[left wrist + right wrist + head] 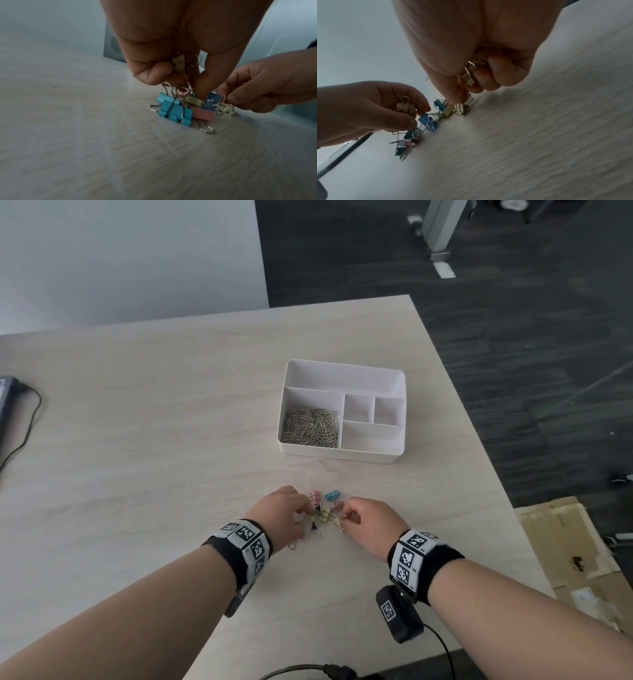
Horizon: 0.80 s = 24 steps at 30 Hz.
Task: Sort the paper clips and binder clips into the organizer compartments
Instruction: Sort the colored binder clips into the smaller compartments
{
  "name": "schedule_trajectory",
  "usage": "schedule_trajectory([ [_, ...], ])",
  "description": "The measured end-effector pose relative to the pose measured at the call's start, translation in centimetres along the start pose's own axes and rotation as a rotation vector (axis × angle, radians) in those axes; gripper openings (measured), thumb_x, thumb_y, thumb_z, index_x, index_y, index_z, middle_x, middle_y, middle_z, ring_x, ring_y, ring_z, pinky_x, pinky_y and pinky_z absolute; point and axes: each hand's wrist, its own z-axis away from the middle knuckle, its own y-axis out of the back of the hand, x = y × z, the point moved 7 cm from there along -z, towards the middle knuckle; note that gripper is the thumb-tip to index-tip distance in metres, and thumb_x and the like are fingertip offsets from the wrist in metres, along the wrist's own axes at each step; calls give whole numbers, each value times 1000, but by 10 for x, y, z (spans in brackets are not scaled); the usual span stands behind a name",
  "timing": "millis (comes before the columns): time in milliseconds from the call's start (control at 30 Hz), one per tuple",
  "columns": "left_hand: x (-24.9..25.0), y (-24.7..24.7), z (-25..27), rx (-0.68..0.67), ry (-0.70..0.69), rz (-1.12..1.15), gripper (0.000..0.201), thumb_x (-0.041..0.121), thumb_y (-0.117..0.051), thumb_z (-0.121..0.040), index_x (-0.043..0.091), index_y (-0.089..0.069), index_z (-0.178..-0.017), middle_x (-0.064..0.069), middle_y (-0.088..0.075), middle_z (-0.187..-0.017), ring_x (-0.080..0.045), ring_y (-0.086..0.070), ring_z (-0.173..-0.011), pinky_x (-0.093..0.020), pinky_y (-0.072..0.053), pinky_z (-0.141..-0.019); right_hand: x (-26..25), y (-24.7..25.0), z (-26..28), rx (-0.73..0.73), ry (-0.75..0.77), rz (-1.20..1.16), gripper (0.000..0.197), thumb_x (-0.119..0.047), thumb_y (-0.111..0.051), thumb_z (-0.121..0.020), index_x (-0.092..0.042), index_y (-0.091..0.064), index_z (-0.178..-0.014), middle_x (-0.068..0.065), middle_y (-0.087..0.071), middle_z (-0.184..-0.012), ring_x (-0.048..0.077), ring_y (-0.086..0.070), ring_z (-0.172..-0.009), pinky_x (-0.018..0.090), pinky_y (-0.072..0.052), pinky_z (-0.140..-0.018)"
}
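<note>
Our left hand [281, 513] curls round a yellow binder clip [178, 63] while reaching into the pile, and our right hand [368, 520] likewise grips a yellow clip [469, 75] in its curled fingers. The remaining binder clips [325, 510] lie heaped on the table [154, 412] between our hands. The paper clips [310, 428] already fill the organizer's [342, 368] left compartment, so we judge we are gathering binder clips; next we must carry them to a free compartment.

No legible text. The wristbands [247, 546] carry black-and-white square marker codes; small characters beside them are too blurred to read. The camera [397, 613] bears a similar marker.
</note>
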Motion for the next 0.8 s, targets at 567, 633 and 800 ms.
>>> schedule_trajectory([
  [567, -2, 40, -7, 194, 105, 197, 6, 28, -71, -85, 31, -69, -81, 20, -63, -76, 5, -55, -74, -9, -37, -63, -8, 76, -16, 389, 90, -201, 20, -27, -54, -96, -14, -58, -81, -1, -56, -83, 13, -53, -74, 21, -41, -64],
  [633, 2, 47, -11, 220, 116, 209, 8, 29, -73, -84, 31, -67, -79, 18, -64, -76, 3, -56, -73, -10, -37, -61, -7, 101, -25, 488, 68, -196, 18, -26, -55, -96, -14, -62, -85, -2, -57, -88, 13, -54, -79, 20, -40, -69],
  [800, 23, 62, -29, 265, 119, 253, 9, 31, -74, -82, 28, -67, -77, 14, -64, -76, 0, -56, -73, -16, -38, -58, 2, 125, -56, 461, -5, -73, 12, -21, -58, -92, -15, -68, -96, 0, -60, -101, 16, -57, -87, 25, -41, -78],
])
